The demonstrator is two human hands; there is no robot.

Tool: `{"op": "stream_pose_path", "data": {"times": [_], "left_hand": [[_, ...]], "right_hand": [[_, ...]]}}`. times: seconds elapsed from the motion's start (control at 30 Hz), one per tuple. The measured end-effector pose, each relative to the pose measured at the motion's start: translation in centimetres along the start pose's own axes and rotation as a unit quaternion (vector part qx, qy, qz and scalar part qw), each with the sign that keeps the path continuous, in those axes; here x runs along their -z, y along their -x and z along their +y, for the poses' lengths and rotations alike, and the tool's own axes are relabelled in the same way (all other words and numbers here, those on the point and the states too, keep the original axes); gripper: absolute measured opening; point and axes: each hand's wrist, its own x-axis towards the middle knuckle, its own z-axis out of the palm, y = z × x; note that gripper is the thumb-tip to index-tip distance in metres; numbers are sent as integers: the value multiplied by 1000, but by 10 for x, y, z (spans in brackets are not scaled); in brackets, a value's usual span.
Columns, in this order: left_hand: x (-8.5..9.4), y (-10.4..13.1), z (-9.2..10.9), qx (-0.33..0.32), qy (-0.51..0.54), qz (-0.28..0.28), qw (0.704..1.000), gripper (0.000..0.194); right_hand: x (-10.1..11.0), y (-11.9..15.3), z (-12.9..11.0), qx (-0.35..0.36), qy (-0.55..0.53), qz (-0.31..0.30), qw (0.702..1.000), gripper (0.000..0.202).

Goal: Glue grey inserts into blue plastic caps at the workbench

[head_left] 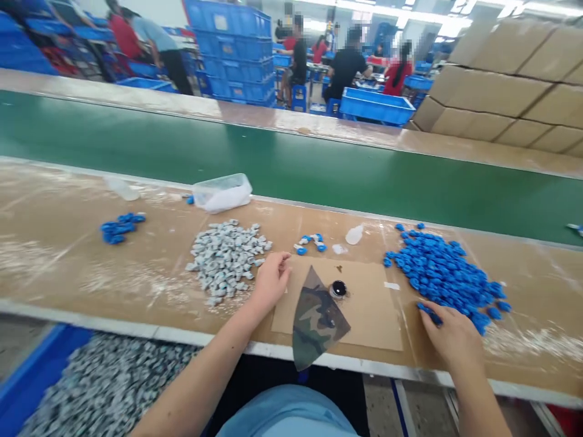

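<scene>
My right hand (455,337) pinches a small blue plastic part (429,314) at the near left edge of a heap of similar blue parts (437,267). Between the heap of small grey parts (228,258) and a cardboard sheet (373,309) is my left hand (272,280), its fingers curled together; whatever they may hold is hidden. On the sheet lie a camouflage-patterned cloth piece (319,321) and a small round pot with black contents (338,289). Several joined blue-and-white pieces (311,244) rest just beyond the sheet.
A clear plastic tub (223,193) stands by the green conveyor belt (291,164). A few blue parts (121,227) lie at left. Below the table edge is a blue crate (27,376) of grey parts. Cardboard boxes (501,91), stacked blue crates (234,51) and people are beyond the belt.
</scene>
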Motion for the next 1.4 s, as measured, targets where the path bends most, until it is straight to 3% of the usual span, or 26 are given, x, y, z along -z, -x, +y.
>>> {"op": "stream_pose_path", "data": {"times": [0.2,0.43,0.57,0.67,0.8,0.9,1.03,1.17,1.4], "left_hand": [[39,9,-21,4,-158,65,985,19],[35,0,-26,-21,-181,27,983,25],[35,7,-16,-17,-91,59,994,24],[29,20,-1,36,63,42,996,15],[11,41,23,149,285,-20,947,19],[-2,53,35,203,367,-56,906,26],[-13,61,39,250,432,-99,861,38],[-20,64,39,267,459,-131,837,38],[-23,66,40,248,448,-139,848,33]], "right_hand": [[-9,-6,-18,99,-103,33,989,39],[-6,-10,-38,1,-121,60,991,61],[8,-9,-53,-26,-217,18,976,52],[20,-9,-81,12,-310,-26,950,33],[29,-15,-122,78,-371,-58,924,21],[30,-20,-140,104,-382,-70,916,24],[27,-24,-148,112,-386,-84,912,25],[25,-28,-150,95,-365,-94,921,19],[30,-34,-154,135,-346,-100,923,16]]}}
